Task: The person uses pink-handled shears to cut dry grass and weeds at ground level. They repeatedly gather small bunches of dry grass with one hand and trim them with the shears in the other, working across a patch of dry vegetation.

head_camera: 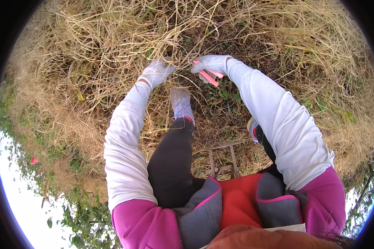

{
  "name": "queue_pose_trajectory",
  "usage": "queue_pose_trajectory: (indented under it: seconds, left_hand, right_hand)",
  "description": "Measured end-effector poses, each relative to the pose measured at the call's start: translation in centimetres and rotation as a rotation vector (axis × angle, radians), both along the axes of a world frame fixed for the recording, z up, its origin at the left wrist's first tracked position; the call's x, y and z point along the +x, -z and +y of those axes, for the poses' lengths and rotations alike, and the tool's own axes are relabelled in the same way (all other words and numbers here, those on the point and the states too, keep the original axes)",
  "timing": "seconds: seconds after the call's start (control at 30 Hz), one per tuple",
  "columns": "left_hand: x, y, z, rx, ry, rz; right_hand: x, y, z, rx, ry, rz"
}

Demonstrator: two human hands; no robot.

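My left hand (157, 72), in a white knit glove, has its fingers curled around dry grass stems (166, 40) in front of my shoe. To its right, my right hand (212, 63), gloved the same way, grips a small tool with two pink handles (208, 77). The handles stick out below the palm, spread slightly apart. The tool's working end is hidden by the glove and grass, so its exact kind is unclear. A few thin stalks cross the narrow gap between the hands.
Tangled dry grass (81, 40) surrounds me, with darker soil and green weeds (226, 93) below my right hand. My pale shoe (181, 104) stands close below my left hand. A frame of narrow bars (232, 158) lies between my legs. Leafy branches (90, 221) show at lower left.
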State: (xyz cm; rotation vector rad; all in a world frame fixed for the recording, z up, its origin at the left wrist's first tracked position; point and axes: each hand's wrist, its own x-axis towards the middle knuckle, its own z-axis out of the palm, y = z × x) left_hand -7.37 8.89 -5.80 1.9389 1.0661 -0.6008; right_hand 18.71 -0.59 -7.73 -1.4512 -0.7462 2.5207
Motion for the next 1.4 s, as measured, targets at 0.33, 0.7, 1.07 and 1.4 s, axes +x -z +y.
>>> queue_pose_trajectory:
  seconds: [0.33,0.7,1.07,1.4]
  left_hand:
    - [1.3,-1.1,-0.3,0.013,0.096,0.117]
    - [1.5,-0.8,-0.7,0.035,0.085,0.123]
    - [-0.2,-1.6,-0.3,0.115,0.091,0.051]
    - [-11.6,-3.2,3.1,0.073,-0.234,0.086]
  right_hand:
    - [-2.1,1.9,-1.3,0.184,-0.028,-0.23]
    - [-2.7,1.1,-1.3,0.074,0.04,-0.235]
    - [-3.4,2.6,-1.4,0.235,0.134,-0.25]
    - [0.6,0.1,-0.7,0.156,0.072,-0.225]
